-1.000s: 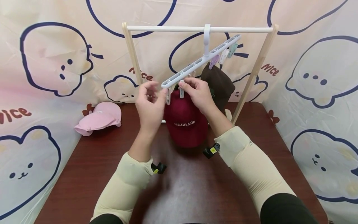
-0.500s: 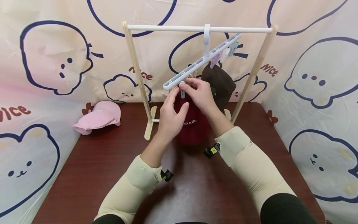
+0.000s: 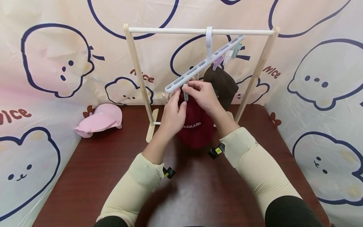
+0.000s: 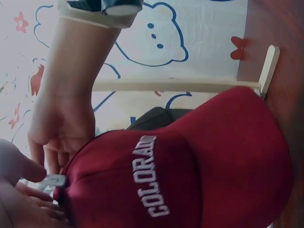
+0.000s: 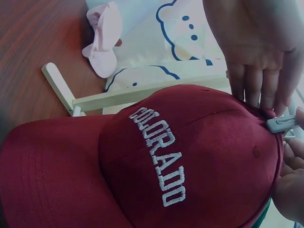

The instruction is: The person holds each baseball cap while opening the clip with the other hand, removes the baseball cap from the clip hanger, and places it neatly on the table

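Note:
A dark red COLORADO baseball cap [image 3: 195, 135] hangs brim down under the slanted pale clip hanger [image 3: 198, 67]. My right hand [image 3: 205, 96] pinches a grey clothespin [image 3: 185, 95] under the hanger's near end. In the right wrist view the jaws of that clothespin [image 5: 280, 124] sit on the cap's back edge. My left hand [image 3: 172, 116] is beside the clothespin, its fingers nearly straight and touching the cap's edge; its thumb stands apart from them. Behind, a dark brown cap [image 3: 219, 83] hangs from a purple clothespin [image 3: 217, 63].
A wooden rack with a white rod [image 3: 170, 30] bears the hanger. White [image 3: 227, 56] and green clothespins [image 3: 236, 50] hang at its far end. A pink cap [image 3: 100, 118] lies at the back left of the brown table [image 3: 85, 183].
My left hand has moved right, from the hanger's near tip to the red cap's edge by the grey clothespin. My right hand has stayed on that clothespin.

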`<state>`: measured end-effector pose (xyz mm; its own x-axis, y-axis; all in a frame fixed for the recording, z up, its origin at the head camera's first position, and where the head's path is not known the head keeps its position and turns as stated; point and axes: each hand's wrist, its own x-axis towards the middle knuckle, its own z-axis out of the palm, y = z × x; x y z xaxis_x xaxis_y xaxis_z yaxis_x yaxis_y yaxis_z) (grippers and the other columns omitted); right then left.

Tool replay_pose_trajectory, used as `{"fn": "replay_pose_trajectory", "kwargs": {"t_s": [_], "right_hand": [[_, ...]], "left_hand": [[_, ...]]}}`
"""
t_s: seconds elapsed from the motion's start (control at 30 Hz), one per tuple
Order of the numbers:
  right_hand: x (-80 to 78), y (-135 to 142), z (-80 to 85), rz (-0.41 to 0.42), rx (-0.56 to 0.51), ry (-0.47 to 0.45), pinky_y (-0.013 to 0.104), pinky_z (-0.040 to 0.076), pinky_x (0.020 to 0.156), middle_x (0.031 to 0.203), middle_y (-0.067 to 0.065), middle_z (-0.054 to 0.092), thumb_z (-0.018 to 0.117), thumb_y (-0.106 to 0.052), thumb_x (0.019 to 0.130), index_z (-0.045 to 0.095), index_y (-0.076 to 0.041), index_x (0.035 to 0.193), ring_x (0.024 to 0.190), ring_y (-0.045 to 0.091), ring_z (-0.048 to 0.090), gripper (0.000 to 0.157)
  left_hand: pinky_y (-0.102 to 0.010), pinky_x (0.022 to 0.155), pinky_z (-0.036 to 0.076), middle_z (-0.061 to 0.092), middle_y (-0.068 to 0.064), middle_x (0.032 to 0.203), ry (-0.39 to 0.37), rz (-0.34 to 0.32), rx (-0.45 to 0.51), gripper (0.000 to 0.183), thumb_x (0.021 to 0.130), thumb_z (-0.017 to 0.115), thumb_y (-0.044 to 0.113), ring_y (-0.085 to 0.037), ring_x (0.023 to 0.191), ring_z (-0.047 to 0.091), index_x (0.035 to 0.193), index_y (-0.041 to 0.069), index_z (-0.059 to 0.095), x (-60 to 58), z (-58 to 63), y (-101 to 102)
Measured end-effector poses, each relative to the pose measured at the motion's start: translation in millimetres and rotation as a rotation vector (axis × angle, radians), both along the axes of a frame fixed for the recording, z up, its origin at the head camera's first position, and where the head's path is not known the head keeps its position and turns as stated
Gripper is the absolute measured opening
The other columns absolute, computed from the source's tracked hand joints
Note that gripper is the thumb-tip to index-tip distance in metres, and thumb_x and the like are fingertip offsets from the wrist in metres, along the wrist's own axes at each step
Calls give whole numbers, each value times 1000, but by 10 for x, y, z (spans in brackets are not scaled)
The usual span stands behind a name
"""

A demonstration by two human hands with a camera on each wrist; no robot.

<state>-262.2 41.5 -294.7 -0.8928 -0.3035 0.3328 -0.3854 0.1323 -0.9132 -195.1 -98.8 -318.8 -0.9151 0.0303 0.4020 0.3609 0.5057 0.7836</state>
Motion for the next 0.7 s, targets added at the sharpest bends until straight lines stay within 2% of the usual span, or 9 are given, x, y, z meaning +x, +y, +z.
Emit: {"fn": "replay_pose_trajectory", "kwargs": {"t_s": [0.17, 0.3, 0.53, 0.7], "right_hand": [[26, 32, -124, -8, 48, -31, 31, 52, 93, 116, 13, 70, 67, -22, 94, 71, -4, 120, 106, 18, 61, 32], [9, 32, -177, -3, 59, -41, 30, 53, 91, 116, 14, 70, 67, -22, 94, 70, -3, 120, 106, 19, 61, 32], [-47, 50, -66, -11, 52, -35, 29, 54, 89, 114, 14, 70, 68, -22, 94, 70, -3, 121, 104, 18, 62, 33], [-79, 57, 21, 2, 38, -28, 29, 54, 90, 114, 14, 71, 67, -21, 94, 70, -3, 120, 104, 18, 62, 31]], "left_hand": [[-40, 119, 28, 39, -13, 155, -54, 6, -72, 47, 101, 48, 13, -23, 145, 34, 146, 2, 43, 9, -73, -27], [-43, 114, 36, 48, -14, 148, -50, 32, -100, 42, 100, 50, 11, -25, 138, 44, 141, 3, 47, 3, -115, -31], [-43, 112, 38, 46, -18, 149, -20, 51, -205, 50, 99, 56, 11, -29, 136, 46, 145, -2, 42, -91, 2, -39], [-44, 107, 44, 56, -19, 139, -4, 68, -302, 43, 99, 57, 11, -31, 129, 54, 139, -3, 50, -161, 95, -40]]}}
